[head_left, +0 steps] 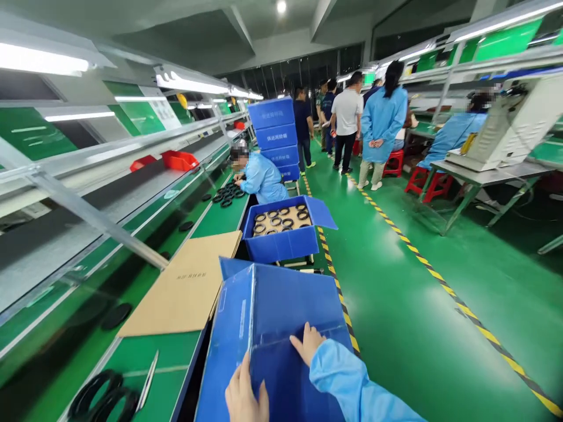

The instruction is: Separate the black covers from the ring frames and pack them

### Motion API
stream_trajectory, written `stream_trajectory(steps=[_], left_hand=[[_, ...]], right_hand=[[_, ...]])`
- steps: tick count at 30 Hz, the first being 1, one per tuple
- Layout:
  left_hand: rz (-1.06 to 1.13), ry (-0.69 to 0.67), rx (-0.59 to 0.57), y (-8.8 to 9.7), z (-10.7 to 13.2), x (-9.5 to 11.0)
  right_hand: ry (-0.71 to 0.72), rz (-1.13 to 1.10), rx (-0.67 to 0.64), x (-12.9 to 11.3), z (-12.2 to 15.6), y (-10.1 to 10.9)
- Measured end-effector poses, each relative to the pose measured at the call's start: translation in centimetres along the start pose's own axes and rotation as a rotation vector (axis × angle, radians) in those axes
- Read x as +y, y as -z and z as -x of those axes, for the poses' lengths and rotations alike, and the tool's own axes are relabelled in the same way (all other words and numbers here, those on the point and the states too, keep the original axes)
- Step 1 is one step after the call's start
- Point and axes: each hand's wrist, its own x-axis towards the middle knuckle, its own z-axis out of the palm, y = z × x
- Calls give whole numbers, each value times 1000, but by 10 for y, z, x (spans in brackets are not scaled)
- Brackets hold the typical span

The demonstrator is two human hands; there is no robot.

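A large blue corrugated plastic box (299, 299) stands directly before me, its flaps partly folded over the top. My left hand (245, 394) touches the near part of the box by a flap edge, fingers stretched and thumb apart. Farther up and to the right, my right hand (310, 343) rests on the blue panel with fingers spread. Neither hand visibly grips anything. Left of the box, a flat brown cardboard sheet (185, 284) lies on the green workbench (158, 346). Tweezers (148, 381) and black rings (103, 395) lie nearer on that bench.
Beyond my box, an open blue box (281, 249) holds several black rings on cardboard. A co-worker in a blue smock (264, 179) sits at the bench, near stacked blue boxes (277, 138). Yellow-black tape (400, 234) marks the green floor, where several people stand.
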Motion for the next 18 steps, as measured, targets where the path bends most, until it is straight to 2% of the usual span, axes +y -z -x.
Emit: stream_trajectory(steps=[3,5,7,10,14,16,18], left_hand=[[97,159,-28,16,-5,35],[147,266,-82,20,-12,55],[176,373,-135,19,-19,73],[180,431,-201,14,-23,103],[230,334,-317,21,-21,143],[363,317,-477,34,-22,154],[577,330,-751,50,-26,156]], right_hand=[[101,39,-9,6,-1,19],[359,10,63,3,-13,28],[490,-51,47,-6,-28,33],[471,-144,-72,-20,-46,40],[519,-283,-260,-20,-71,59],[552,-328,-316,-3,-90,71],[494,-349,-356,27,-108,81]])
